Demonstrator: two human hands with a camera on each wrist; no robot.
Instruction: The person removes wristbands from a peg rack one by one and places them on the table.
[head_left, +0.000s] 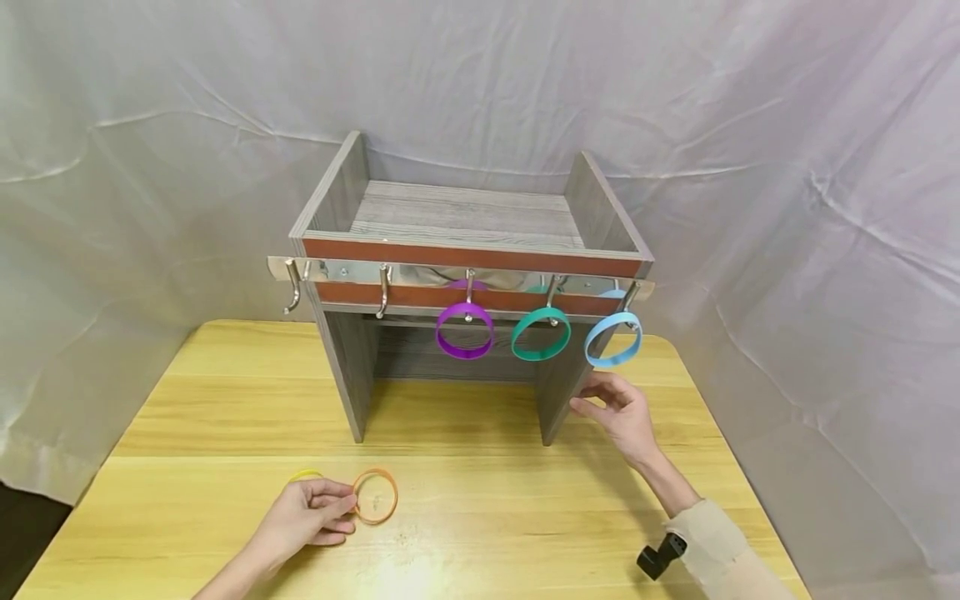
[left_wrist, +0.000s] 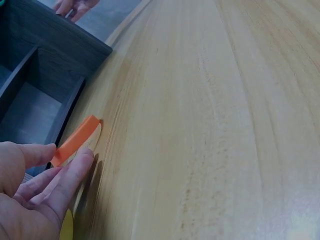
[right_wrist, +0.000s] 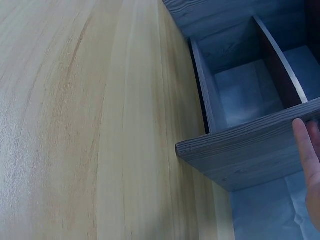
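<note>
An orange wristband (head_left: 394, 492) is pinched at its near-left edge by my left hand (head_left: 311, 517), low over the table. In the left wrist view the orange wristband (left_wrist: 75, 141) shows between thumb and fingers. A yellow wristband (head_left: 305, 474) lies partly hidden behind that hand. My right hand (head_left: 618, 412) rests its fingers against the outer side of the right panel of a grey wooden rack (head_left: 558, 383); in the right wrist view a finger (right_wrist: 303, 142) touches the panel's edge. Purple (head_left: 465, 354), green (head_left: 542, 354) and light blue (head_left: 615, 360) wristbands hang on separate hooks.
The rack's front carries a metal hook rail (head_left: 427, 275); its two leftmost hooks, one a bare hook (head_left: 383, 292), hold nothing. The rack stands towards the back of a wooden table (head_left: 465, 533). Grey cloth (head_left: 480, 83) surrounds the table's back and sides.
</note>
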